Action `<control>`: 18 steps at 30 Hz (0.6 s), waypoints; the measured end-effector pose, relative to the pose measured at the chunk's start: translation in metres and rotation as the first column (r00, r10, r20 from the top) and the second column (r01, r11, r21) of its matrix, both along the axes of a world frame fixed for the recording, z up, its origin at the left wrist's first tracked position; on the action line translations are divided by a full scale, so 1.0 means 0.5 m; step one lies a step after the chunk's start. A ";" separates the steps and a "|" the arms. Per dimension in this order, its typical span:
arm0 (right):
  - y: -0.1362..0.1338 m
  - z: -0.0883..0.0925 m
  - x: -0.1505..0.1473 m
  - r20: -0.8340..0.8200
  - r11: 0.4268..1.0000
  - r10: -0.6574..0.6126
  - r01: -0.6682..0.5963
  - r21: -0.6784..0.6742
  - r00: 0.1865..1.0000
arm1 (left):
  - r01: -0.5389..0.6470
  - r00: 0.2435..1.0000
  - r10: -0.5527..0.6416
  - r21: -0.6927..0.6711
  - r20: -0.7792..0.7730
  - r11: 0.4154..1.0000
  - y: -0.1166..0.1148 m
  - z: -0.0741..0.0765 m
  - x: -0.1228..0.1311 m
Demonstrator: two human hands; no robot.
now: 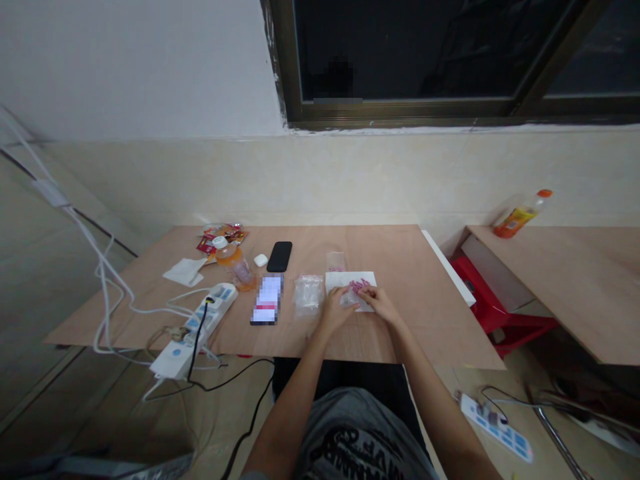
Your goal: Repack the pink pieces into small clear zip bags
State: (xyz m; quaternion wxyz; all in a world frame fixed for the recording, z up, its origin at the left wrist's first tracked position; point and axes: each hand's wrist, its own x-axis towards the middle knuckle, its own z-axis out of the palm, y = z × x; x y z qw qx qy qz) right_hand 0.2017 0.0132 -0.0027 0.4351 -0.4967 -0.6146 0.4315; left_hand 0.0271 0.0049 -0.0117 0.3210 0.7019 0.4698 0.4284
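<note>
On the table lies a sheet of white paper with a small heap of pink pieces, too small to name. My left hand is over the paper's left part, thumb and fingers closed around what looks like a small clear plastic bag. Close to the pink pieces, the fingertips of my right hand are pinched together; what they hold is too small to make out. Left of the paper rests a stack of clear plastic bags. Another clear bag with some pink in it lies just behind the paper.
Left on the table are a lit phone, a black phone, a white case, an orange drink bottle, tissue, snack packets and a corded power strip. Another bottle lies tilted on the right table.
</note>
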 end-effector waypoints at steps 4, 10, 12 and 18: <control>0.023 -0.011 0.030 0.109 0.989 -0.148 0.147 0.018 0.983 | -0.006 1.000 0.006 -0.011 0.007 1.000 -0.001 0.000 0.001; 0.066 -0.019 0.058 0.378 0.973 -0.227 0.227 0.047 0.897 | -0.006 1.000 0.006 -0.022 0.007 1.000 -0.003 0.009 0.001; 0.080 -0.017 0.057 0.430 0.971 -0.230 0.235 0.042 0.873 | -0.004 1.000 0.004 -0.022 0.002 1.000 -0.003 0.011 0.000; 0.110 -0.002 0.042 0.566 0.976 -0.186 0.218 0.011 0.803 | 0.000 1.000 0.000 -0.001 0.003 1.000 -0.002 0.008 0.000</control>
